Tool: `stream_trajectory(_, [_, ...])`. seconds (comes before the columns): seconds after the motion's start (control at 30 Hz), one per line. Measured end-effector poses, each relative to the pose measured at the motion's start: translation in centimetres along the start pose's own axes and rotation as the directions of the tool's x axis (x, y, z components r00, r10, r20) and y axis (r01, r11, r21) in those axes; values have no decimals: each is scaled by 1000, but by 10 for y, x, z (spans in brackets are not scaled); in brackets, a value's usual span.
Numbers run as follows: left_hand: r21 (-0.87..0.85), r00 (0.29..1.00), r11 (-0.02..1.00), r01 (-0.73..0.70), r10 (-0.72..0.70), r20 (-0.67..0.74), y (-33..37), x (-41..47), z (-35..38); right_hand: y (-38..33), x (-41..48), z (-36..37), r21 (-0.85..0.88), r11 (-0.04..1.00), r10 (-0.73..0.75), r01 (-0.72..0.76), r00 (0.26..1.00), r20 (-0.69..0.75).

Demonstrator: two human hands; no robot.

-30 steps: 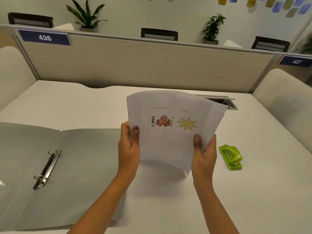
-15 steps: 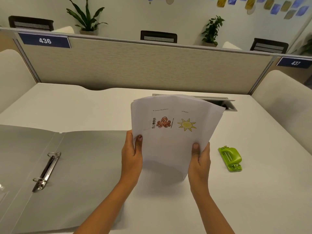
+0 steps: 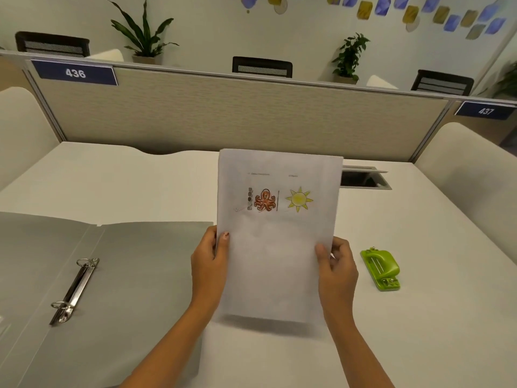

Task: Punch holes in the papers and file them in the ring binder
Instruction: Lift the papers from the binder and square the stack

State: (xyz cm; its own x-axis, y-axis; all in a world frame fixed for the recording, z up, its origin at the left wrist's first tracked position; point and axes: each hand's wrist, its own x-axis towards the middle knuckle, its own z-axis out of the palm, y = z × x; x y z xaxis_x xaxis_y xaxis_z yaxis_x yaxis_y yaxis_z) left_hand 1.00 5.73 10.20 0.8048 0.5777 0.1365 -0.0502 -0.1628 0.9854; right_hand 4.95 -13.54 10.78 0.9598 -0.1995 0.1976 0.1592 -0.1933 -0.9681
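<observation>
Since the earlier frames the papers [image 3: 277,236] have dropped lower and squared up: the fanned, curling top edge now reads as one flat, aligned stack, held nearly upright with its bottom edge close over the table [image 3: 419,331]. Both hands clamp it at the sides, the left hand [image 3: 208,264] on the left edge with the thumb across the front, the right hand [image 3: 337,268] on the right edge likewise. An octopus and a sun are drawn on the front sheet. No holes show along any visible edge, so punching seems not yet begun. The green hole punch [image 3: 382,268] lies untouched on the table just right of the right hand. The ring binder [image 3: 126,275] lies open at left, its rings [image 3: 74,287] bare, apparently closed. Everything past tidying the stack looks still to do: punching, opening the rings, threading the sheets on
</observation>
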Motion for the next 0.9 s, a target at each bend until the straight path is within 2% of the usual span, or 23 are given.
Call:
stream_trajectory(0.1, [-83, 990, 988, 130, -134, -46, -4, 4, -2, 0, 7, -9, 38, 991, 125, -130, 985, 119])
stream_trajectory(0.2, [-218, 964, 948, 234, -255, -76, -6, 6, -2, 0, 7, -21, 202, 924, 269, -324, 928, 259])
stream_trajectory(0.27, [-314, 947, 910, 272, -310, -79, -6, 8, -2, 1, 4, -24, 325, 852, 312, -412, 896, 317])
stream_trajectory(0.37, [-468, 921, 820, 329, -388, -31, -7, 6, 3, 2, -8, -15, 555, 663, 342, -502, 863, 372])
stream_trajectory(0.43, [-531, 904, 761, 374, -427, 24, -8, -3, 11, 1, -20, -3, 606, 591, 337, -533, 845, 415])
stream_trajectory(0.5, [-567, 887, 713, 412, -457, 69, -7, -15, 21, 1, -30, 6, 600, 601, 348, -528, 849, 397])
stream_trajectory(0.63, [-614, 861, 645, 454, -495, 116, -8, -22, 21, 3, -26, 5, 545, 703, 372, -457, 889, 266])
stream_trajectory(0.77, [-702, 906, 637, 318, -421, 29, -10, 11, -8, -1, -9, -20, 381, 849, 305, -365, 929, 211])
stream_trajectory(0.83, [-669, 927, 699, 255, -374, -37, -5, 29, -25, -3, -2, -33, 314, 897, 256, -311, 945, 203])
stream_trajectory(0.9, [-465, 967, 863, 197, -250, -55, 1, 42, -42, -2, 4, -42, 265, 925, 224, -273, 954, 200])
